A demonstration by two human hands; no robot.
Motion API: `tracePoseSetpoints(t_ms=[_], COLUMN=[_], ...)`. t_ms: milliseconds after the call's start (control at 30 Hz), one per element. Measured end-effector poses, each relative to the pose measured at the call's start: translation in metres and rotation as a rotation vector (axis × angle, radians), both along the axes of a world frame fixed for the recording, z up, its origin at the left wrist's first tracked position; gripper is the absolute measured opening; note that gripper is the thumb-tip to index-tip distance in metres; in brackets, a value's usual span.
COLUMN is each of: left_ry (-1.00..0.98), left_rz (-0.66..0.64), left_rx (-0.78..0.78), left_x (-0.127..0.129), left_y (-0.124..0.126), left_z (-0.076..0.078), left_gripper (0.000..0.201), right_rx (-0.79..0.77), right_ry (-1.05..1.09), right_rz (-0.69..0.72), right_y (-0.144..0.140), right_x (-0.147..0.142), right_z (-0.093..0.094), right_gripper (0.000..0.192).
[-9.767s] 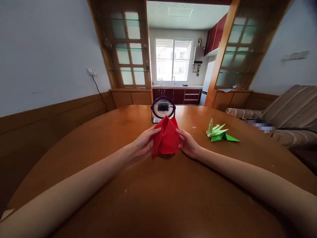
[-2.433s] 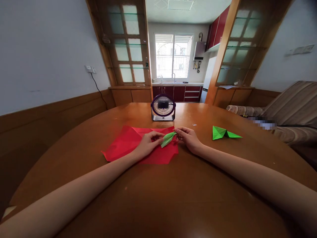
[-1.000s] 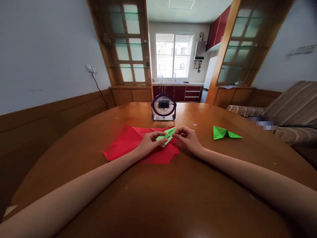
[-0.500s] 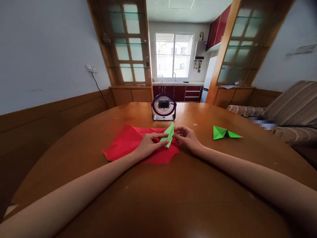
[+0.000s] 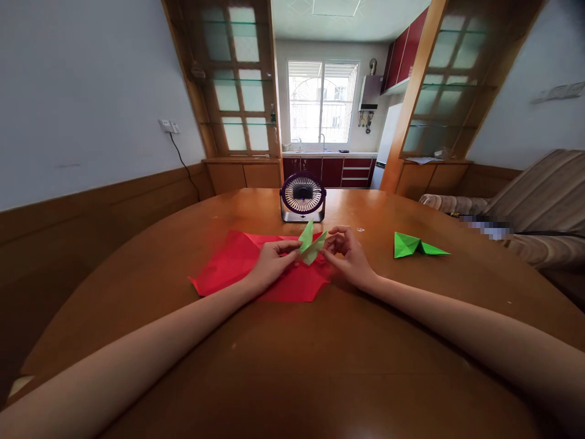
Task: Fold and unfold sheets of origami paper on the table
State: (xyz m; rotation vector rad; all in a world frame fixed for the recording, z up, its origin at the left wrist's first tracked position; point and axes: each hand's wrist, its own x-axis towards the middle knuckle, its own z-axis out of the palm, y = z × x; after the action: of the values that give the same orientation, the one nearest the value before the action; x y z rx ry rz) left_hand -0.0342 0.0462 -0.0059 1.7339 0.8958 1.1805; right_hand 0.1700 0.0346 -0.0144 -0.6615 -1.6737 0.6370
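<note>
Nearest to the camera is the brown, smooth tabletop (image 5: 292, 366), and two bare forearms lie across it, one from each lower corner. The left hand (image 5: 273, 262) is closed, with thumb and fingers clamped on the lower left part of a light green folded paper (image 5: 312, 247). This paper is located at the middle, between both hands, with two pointed flaps which stand upward and open like a letter V. The right hand (image 5: 350, 259) is at its right edge, fingers bent and thumb close to the paper; whether they pinch it, I cannot tell. Below the left hand and the folded paper, a creased red sheet (image 5: 223, 265) is spread flat, and its left corner is turned up. To the right, well apart from the hands, rests a darker green folded piece (image 5: 414, 245). Behind the red sheet stands a small purple fan (image 5: 303, 195). Farther, at the right, there is a striped armchair (image 5: 534, 201). In the farthest part, one sees a bright window (image 5: 320, 100) above dark red cupboards (image 5: 329, 172).
</note>
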Motion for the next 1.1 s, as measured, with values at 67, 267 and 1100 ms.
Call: tracePoseSetpoints(t_ms=[67,267,1100], left_ry=[0.037,0.178,0.256], left_rz=[0.038,0.112,0.087], left_rx=[0.093,0.361,0.499], left_x=[0.0,0.0,0.003], left_y=[-0.001,-0.009,-0.014], left_z=[0.001,0.003,0.006], left_gripper=[0.033,0.017,0.009], right_rx=[0.028,0.057,0.27], right_ry=[-0.018,-0.121,-0.268], right_rz=[-0.016,0.03,-0.076], right_y=[0.001,0.003,-0.01], right_x=[0.0,0.001,0.0], right_z=[0.0,-0.001,0.008], right_gripper=[0.029,0.018,0.005])
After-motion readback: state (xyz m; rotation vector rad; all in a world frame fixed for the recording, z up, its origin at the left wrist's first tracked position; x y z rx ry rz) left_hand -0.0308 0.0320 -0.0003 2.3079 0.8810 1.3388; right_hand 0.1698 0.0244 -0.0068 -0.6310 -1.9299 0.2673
